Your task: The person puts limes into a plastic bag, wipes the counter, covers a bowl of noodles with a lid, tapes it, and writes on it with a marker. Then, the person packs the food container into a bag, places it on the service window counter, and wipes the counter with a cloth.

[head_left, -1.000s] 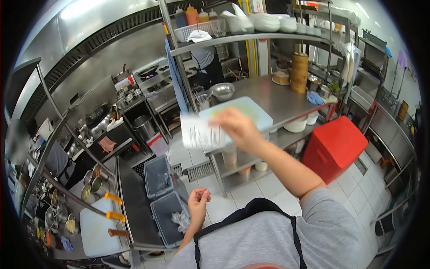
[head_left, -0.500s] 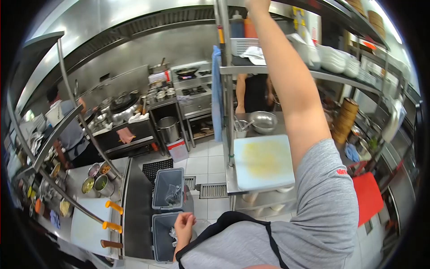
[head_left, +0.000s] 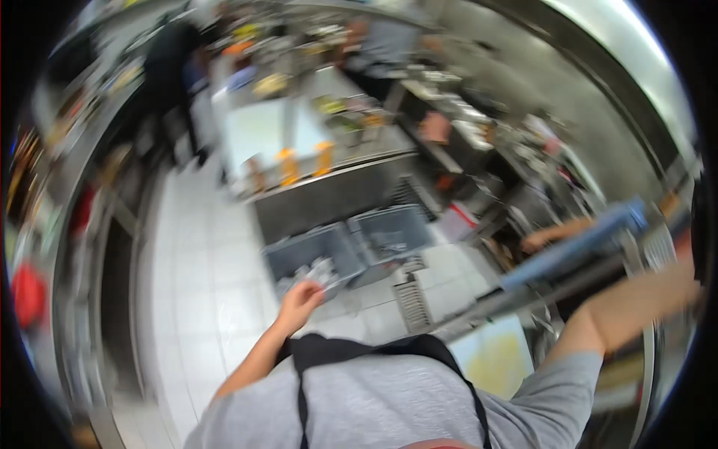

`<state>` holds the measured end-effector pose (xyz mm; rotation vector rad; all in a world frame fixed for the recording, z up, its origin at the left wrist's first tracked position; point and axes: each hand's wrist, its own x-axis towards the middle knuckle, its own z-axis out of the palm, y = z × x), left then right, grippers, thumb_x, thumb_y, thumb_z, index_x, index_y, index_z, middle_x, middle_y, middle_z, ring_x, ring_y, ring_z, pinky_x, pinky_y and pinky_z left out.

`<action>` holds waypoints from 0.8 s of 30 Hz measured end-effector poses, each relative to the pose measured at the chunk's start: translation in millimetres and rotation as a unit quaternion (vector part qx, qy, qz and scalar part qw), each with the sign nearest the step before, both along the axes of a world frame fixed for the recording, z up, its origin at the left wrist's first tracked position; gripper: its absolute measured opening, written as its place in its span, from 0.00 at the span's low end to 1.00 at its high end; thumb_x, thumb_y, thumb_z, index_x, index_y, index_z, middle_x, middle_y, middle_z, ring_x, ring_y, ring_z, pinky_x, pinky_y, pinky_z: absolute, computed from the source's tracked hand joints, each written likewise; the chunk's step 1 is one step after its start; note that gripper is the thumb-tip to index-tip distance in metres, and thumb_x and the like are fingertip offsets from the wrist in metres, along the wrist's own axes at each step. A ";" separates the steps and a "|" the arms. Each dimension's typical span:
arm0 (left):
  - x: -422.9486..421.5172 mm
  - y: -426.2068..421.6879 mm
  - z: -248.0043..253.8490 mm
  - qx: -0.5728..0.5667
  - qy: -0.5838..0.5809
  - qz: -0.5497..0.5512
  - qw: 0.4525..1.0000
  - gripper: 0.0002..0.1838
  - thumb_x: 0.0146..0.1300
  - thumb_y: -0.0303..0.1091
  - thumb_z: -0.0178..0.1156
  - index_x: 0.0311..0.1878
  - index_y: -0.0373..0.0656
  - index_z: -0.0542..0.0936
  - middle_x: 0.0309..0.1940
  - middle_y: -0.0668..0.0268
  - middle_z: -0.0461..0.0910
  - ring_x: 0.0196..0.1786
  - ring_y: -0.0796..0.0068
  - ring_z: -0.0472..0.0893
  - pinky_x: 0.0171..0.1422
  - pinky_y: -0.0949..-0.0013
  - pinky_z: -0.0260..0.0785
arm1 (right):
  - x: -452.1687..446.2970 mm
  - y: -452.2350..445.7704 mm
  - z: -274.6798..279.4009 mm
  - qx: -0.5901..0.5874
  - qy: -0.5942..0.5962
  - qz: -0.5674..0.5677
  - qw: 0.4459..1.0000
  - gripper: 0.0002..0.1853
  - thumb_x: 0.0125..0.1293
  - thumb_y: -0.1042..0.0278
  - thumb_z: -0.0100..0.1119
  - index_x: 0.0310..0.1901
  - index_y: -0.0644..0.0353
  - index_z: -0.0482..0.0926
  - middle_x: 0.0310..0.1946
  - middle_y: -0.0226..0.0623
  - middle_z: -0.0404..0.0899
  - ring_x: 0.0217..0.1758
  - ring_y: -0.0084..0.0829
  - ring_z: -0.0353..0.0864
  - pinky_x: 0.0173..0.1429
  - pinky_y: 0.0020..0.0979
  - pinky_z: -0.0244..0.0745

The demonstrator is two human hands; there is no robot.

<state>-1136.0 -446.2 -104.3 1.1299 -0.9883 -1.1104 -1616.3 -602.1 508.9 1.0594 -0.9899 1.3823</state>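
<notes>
My left hand (head_left: 301,301) is held low in front of my apron, thumb and fingers pinched together; what they hold, if anything, is too blurred to make out. Just beyond it stands a grey bin (head_left: 299,251) with crumpled clear plastic (head_left: 310,274) inside. My right arm (head_left: 636,310) stretches out to the right past the shelf rack, and its hand is lost at the dark edge of the view. Below that arm lies a yellow-stained white cutting board (head_left: 497,355).
A second grey bin (head_left: 389,232) stands beside the first. Behind them is a counter with a white board (head_left: 273,131) and orange-handled tools (head_left: 287,166). A blue cloth (head_left: 576,243) hangs by another person's arm (head_left: 557,236). Two more people (head_left: 172,75) (head_left: 389,41) stand farther back.
My view has swung left and down, so the bins and counter now lie ahead. My right arm has gone from raised at the shelf to the right edge. The picture is blurrier.
</notes>
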 end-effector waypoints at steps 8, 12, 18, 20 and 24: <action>68.6 91.4 19.0 0.101 -0.179 0.097 0.974 0.09 0.61 0.31 0.55 0.43 0.40 0.75 0.34 0.64 0.77 0.38 0.77 0.76 0.43 0.73 0.69 | 158.6 15.8 -139.3 -0.125 0.017 0.443 0.888 0.19 0.65 0.56 0.43 0.42 0.67 0.72 0.37 0.44 0.74 0.39 0.35 0.75 0.44 0.35 0.70; 134.2 136.3 6.0 0.137 -0.185 0.180 0.956 0.10 0.60 0.32 0.55 0.42 0.38 0.75 0.35 0.63 0.78 0.37 0.74 0.76 0.43 0.71 0.69 | 293.5 13.0 -229.4 -0.082 -0.121 0.858 0.493 0.20 0.63 0.56 0.45 0.44 0.67 0.71 0.38 0.44 0.74 0.40 0.34 0.74 0.47 0.36 0.68; 284.2 185.2 5.4 0.174 -0.178 0.259 0.933 0.09 0.60 0.31 0.55 0.42 0.38 0.75 0.35 0.62 0.78 0.38 0.73 0.77 0.43 0.71 0.69 | 587.2 62.7 -400.7 0.557 0.213 0.651 0.470 0.15 0.52 0.69 0.61 0.42 0.62 0.74 0.40 0.38 0.74 0.43 0.34 0.73 0.50 0.31 0.67; 344.5 204.8 14.8 0.152 -0.214 0.282 0.923 0.09 0.61 0.31 0.55 0.42 0.39 0.75 0.31 0.68 0.77 0.35 0.80 0.75 0.41 0.74 0.69 | 655.0 51.0 -457.9 0.694 0.409 0.524 0.278 0.19 0.52 0.65 0.63 0.45 0.63 0.73 0.43 0.45 0.74 0.46 0.36 0.73 0.50 0.30 0.68; 459.7 238.1 38.7 0.161 -0.207 0.332 0.906 0.09 0.61 0.33 0.56 0.42 0.39 0.76 0.32 0.67 0.78 0.35 0.79 0.75 0.42 0.74 0.69 | 761.1 77.6 -478.1 0.738 0.361 0.539 0.186 0.22 0.53 0.63 0.63 0.50 0.61 0.72 0.41 0.39 0.73 0.45 0.31 0.74 0.50 0.29 0.68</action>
